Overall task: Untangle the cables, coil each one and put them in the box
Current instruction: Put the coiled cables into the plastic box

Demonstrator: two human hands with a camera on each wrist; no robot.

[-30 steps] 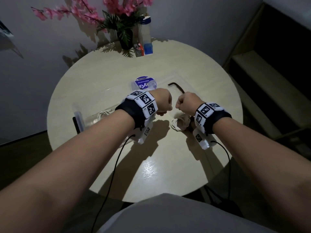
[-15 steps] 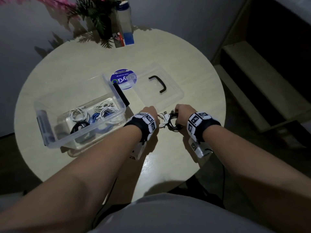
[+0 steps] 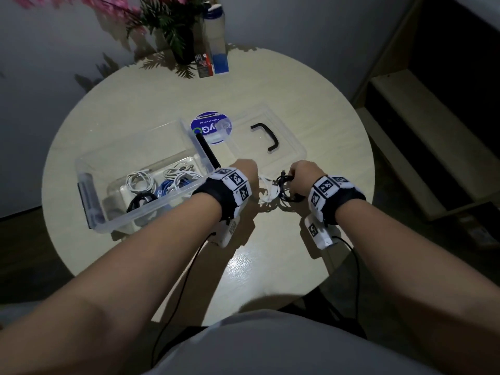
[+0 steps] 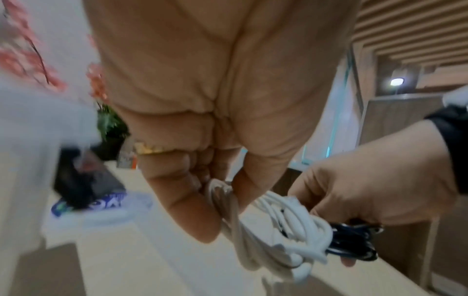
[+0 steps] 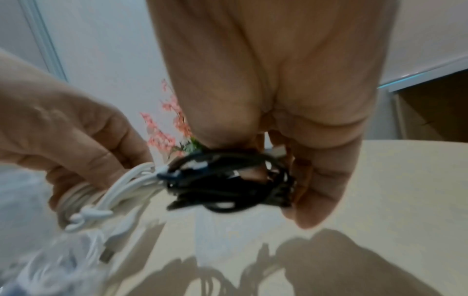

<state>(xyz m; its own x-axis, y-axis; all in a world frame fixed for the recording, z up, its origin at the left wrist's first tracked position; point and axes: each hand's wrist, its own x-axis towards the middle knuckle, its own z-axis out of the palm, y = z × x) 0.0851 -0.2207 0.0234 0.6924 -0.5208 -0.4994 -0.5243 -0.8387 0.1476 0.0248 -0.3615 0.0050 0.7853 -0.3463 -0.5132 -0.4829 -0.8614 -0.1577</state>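
A tangle of white cable (image 3: 267,190) and black cable (image 3: 287,188) hangs between my two hands just above the round table. My left hand (image 3: 244,171) grips the white cable (image 4: 268,230), its fingers curled round the loops. My right hand (image 3: 304,174) grips the black cable (image 5: 228,180). The two bundles are still interlocked where they meet. A clear plastic box (image 3: 89,169) stands to the left of my left hand, holding several coiled white, blue and black cables (image 3: 162,185).
The box's clear lid (image 3: 286,136) with a black handle lies on the table (image 3: 270,266) behind my hands, beside a blue round label (image 3: 211,127). A vase of pink flowers (image 3: 173,28) and a bottle (image 3: 216,44) stand at the far edge. Steps lie to the right.
My view has tilted down and right, bringing the box fully into sight. Both hands have come nearer the table's front and drawn slightly apart, with the cable tangle now stretched between them.
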